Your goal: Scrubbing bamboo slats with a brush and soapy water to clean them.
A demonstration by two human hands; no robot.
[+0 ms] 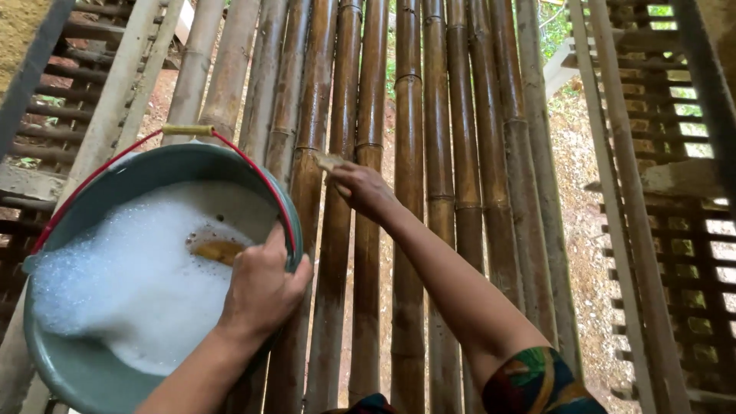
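Many bamboo poles (429,192) run side by side as a slatted floor, ground showing through the gaps. At its left edge a green bucket (92,368) of soapy water sits, its rim gripped by the closed left hand (261,287). Right hand (364,192) pinches a small pale scrap (328,161) against a pole, scrap jutting past the fingertips. Steady pressure along the pole's length likely cleans best.

Bamboo pole wall (429,153) ahead, gaps between poles; slatted wooden frames (675,192) both sides; gravelly ground (590,253) beyond; green foliage (553,27) top right; daylight.
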